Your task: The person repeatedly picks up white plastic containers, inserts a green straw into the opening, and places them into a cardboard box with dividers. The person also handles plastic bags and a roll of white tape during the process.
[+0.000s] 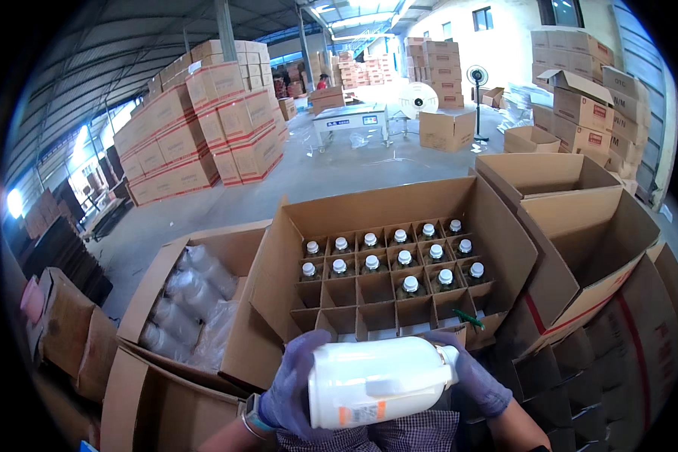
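Observation:
A large white plastic jug [388, 373] with a moulded handle and an orange-and-white label lies sideways between my gloved hands. My left hand [290, 388] is wrapped round its base, and my right hand [481, 380] grips its neck and cap end. Just beyond is an open cardboard carton [377, 196] with a grid of cardboard dividers. White-capped bottles [410, 286] fill its two far rows and part of a third row on the right. Some near cells show pale bottoms. A slim green tool [468, 319] lies on the dividers near my right hand; its kind is unclear.
To the left, an open carton [147, 301] holds clear plastic bottles [192, 290] in film. Empty cartons [595, 233] and spare dividers [561, 369] stand at the right. Farther off are stacked boxes [222, 113], a strapping machine [352, 120] and a standing fan [477, 79].

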Available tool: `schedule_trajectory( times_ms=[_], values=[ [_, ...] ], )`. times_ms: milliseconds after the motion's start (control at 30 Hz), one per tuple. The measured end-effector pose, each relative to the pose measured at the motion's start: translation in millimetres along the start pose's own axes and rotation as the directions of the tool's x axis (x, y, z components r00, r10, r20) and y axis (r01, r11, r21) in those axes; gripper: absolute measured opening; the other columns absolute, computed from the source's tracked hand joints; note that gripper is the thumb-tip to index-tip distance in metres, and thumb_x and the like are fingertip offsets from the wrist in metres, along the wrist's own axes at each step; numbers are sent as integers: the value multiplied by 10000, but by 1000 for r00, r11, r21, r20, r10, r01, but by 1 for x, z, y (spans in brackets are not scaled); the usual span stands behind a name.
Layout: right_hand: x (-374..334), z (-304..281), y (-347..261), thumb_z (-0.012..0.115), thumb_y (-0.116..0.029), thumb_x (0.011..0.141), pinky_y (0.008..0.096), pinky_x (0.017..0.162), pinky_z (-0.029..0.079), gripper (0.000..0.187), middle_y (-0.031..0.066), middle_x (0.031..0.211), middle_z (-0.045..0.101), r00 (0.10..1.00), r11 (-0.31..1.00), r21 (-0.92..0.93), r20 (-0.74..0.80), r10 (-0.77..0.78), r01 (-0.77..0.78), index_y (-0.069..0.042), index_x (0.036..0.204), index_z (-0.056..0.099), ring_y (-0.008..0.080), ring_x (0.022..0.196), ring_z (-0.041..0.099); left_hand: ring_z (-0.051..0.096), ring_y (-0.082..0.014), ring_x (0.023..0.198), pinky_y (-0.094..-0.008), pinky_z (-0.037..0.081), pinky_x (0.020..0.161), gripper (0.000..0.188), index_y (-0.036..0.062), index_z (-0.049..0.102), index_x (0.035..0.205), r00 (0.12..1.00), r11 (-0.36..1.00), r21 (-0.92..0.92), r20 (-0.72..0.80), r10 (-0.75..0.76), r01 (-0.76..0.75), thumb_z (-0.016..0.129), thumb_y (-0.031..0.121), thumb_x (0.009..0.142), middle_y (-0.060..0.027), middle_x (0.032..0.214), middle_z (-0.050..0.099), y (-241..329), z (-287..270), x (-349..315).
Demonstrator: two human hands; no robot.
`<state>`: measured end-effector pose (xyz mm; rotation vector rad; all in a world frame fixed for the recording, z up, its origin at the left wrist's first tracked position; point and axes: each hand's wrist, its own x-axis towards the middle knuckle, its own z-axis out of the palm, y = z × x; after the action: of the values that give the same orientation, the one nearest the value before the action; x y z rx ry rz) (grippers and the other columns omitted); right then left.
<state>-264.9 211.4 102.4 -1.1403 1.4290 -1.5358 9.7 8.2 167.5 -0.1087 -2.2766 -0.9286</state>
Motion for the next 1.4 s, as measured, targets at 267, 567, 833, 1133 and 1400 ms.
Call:
schedule_trajectory(
  times_ms=[267,567,833,1133,1400],
  values=[
    [-14,-11,-19,649,-537,914,445,813,533,501,160,1112,611,563,436,-759,-112,-819,483,-64,1077,664,333,936,641,559,-262,1246,-431,467,1054,948,-5,442,1475,728,413,-854,-60,-683,317,813,486,754,-183,1415,505,-68,32,44],
    [-32,-67,-3,592,-468,915,446,922,451,535,209,1157,565,556,556,-818,-398,-730,144,4,1167,597,326,1052,559,370,-406,1405,-632,282,1115,1006,141,405,1507,761,521,761,55,-647,388,701,701,726,-183,1532,380,-258,91,27],
    [-45,-82,30,536,-542,954,446,934,445,563,156,1136,563,506,701,-709,-634,-585,-79,-14,1144,586,286,1056,552,527,-427,1246,-484,445,1050,791,62,494,1409,857,555,710,-133,-498,433,733,512,803,-254,1369,508,-373,48,114],
    [-21,-83,45,500,-537,987,386,951,435,545,124,1121,581,491,848,-529,-747,-448,-32,-20,1143,573,245,1050,565,658,-408,1059,-504,530,899,838,86,448,1332,682,397,708,-163,-713,584,833,480,700,-235,1163,657,-460,45,141],
    [-12,-70,5,466,-479,1025,371,963,466,540,127,1136,612,458,940,-302,-821,-341,159,14,1221,566,219,1049,600,668,-323,928,-402,542,807,519,90,630,1063,951,769,580,-287,-118,270,886,245,639,-140,991,661,-163,-73,150]
  ],
)
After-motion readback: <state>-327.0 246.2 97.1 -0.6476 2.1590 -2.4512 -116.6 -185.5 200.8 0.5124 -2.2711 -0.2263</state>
